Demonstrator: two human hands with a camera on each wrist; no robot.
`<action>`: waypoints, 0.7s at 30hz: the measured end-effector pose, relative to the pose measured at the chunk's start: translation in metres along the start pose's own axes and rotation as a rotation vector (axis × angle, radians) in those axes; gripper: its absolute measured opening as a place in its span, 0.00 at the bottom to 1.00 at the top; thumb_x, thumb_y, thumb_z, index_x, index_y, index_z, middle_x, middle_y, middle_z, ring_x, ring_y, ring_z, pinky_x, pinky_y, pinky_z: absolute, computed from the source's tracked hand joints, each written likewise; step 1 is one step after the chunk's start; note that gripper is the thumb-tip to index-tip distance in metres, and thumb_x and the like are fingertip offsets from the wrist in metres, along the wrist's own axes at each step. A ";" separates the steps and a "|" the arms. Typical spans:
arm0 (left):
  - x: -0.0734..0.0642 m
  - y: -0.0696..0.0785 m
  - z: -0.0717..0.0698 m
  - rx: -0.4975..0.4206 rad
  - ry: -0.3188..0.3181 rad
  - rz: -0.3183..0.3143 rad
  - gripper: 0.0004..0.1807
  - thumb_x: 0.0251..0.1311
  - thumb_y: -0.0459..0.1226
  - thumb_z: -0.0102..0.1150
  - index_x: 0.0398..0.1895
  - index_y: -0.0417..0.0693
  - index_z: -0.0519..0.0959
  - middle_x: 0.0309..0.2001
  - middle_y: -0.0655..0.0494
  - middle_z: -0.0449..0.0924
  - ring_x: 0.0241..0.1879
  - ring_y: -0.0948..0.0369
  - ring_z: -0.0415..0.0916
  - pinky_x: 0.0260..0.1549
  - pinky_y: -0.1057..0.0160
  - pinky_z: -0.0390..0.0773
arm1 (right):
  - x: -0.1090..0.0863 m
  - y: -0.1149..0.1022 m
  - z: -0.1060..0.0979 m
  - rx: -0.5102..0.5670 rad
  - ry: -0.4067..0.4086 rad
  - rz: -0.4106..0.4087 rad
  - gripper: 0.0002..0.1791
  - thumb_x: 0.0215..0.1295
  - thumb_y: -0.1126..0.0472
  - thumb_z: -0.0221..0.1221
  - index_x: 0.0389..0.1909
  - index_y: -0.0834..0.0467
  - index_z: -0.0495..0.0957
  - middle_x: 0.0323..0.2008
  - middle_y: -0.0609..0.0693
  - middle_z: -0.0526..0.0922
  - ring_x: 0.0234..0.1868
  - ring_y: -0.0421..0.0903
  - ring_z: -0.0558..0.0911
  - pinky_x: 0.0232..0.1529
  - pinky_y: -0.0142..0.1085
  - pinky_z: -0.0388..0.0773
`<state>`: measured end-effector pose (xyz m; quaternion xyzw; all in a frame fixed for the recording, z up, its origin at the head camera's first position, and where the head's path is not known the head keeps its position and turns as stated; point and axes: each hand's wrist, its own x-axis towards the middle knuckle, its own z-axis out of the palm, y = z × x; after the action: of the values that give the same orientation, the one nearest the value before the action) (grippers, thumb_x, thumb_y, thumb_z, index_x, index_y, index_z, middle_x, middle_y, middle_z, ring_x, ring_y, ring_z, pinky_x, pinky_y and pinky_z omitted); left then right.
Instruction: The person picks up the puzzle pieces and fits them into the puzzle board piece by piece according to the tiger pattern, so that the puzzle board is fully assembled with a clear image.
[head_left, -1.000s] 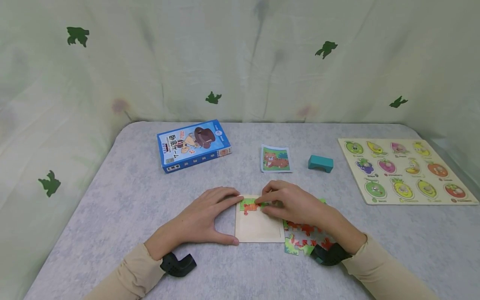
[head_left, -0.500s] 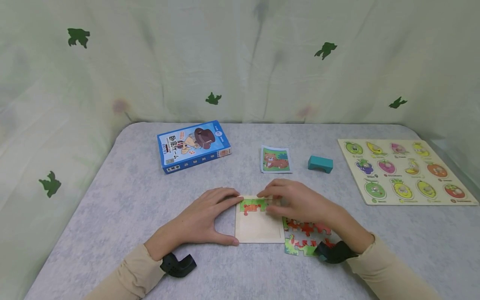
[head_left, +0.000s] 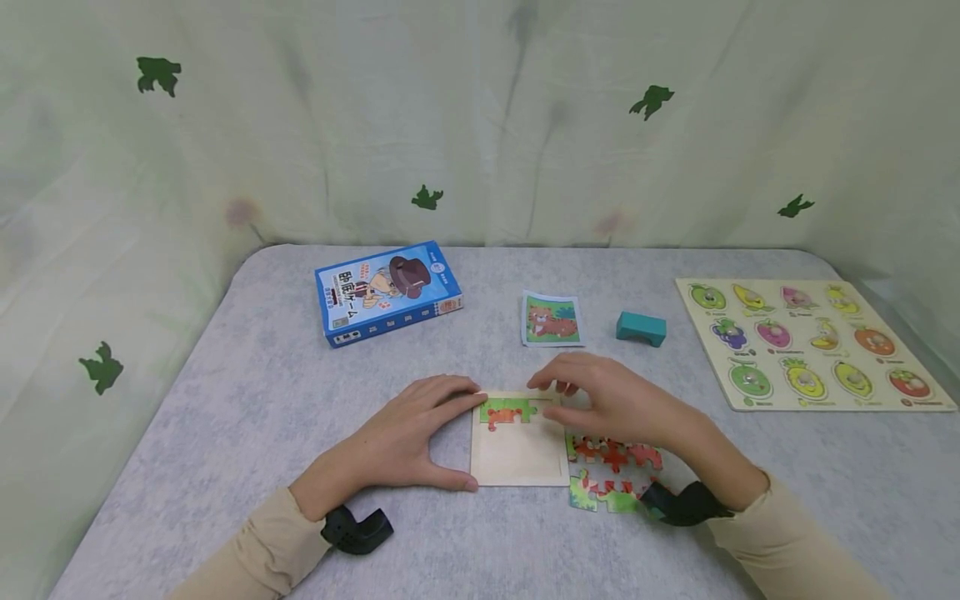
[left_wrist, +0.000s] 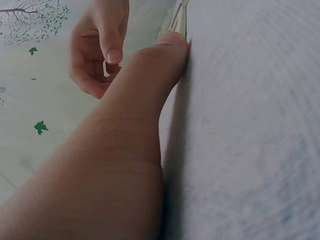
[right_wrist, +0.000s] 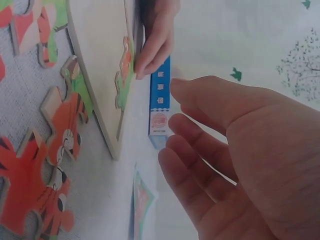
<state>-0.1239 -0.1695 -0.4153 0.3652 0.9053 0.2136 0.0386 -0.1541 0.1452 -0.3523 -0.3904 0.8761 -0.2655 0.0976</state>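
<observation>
A pale wooden puzzle board [head_left: 517, 457] lies flat in front of me, with joined green and orange jigsaw pieces [head_left: 505, 410] in its far left corner. My left hand [head_left: 408, 429] rests at the board's left edge, fingertips on the far corner and thumb by the near one. Over the board's right side hovers my right hand [head_left: 611, 400], its fingers loosely bent and nothing between them in the right wrist view. Loose orange and green puzzle pieces [head_left: 615, 457] lie right of the board, partly hidden under the right wrist.
A picture card [head_left: 552, 320] of a tiger lies behind the board, beside a teal block [head_left: 641, 327]. Back left is a blue game box [head_left: 386, 292]. A fruit puzzle board [head_left: 817, 346] lies at the right. Curtains hang behind the table.
My right hand has let go of the puzzle piece at the far row and drawn back to the right, uncovering the joined pieces. The left hand has stayed still.
</observation>
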 end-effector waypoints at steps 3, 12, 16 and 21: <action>0.000 0.000 0.000 0.001 0.001 0.001 0.57 0.49 0.79 0.58 0.78 0.59 0.65 0.75 0.62 0.63 0.75 0.59 0.58 0.74 0.47 0.62 | -0.002 0.000 -0.002 -0.011 0.003 -0.010 0.17 0.70 0.55 0.67 0.57 0.53 0.83 0.53 0.44 0.85 0.47 0.43 0.82 0.48 0.40 0.84; 0.000 0.000 0.001 -0.004 0.000 0.002 0.57 0.50 0.78 0.58 0.79 0.59 0.65 0.75 0.63 0.63 0.75 0.60 0.58 0.74 0.48 0.62 | -0.009 0.004 -0.006 -0.030 0.009 -0.031 0.15 0.70 0.56 0.67 0.56 0.53 0.83 0.52 0.44 0.85 0.46 0.43 0.82 0.47 0.41 0.84; 0.000 0.000 0.000 -0.002 -0.001 -0.005 0.57 0.49 0.78 0.58 0.79 0.59 0.65 0.75 0.63 0.63 0.75 0.59 0.58 0.74 0.47 0.62 | -0.011 0.006 -0.010 -0.021 0.009 -0.034 0.15 0.70 0.57 0.67 0.56 0.52 0.83 0.52 0.44 0.85 0.46 0.44 0.83 0.46 0.41 0.84; 0.000 0.001 0.000 0.000 -0.002 -0.009 0.57 0.49 0.79 0.58 0.79 0.59 0.65 0.75 0.63 0.63 0.75 0.60 0.58 0.75 0.48 0.62 | -0.015 0.009 -0.014 -0.019 0.008 -0.026 0.16 0.69 0.57 0.67 0.56 0.52 0.83 0.52 0.44 0.85 0.46 0.45 0.82 0.44 0.40 0.84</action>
<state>-0.1235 -0.1690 -0.4150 0.3612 0.9070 0.2128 0.0405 -0.1546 0.1662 -0.3462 -0.4018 0.8737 -0.2600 0.0871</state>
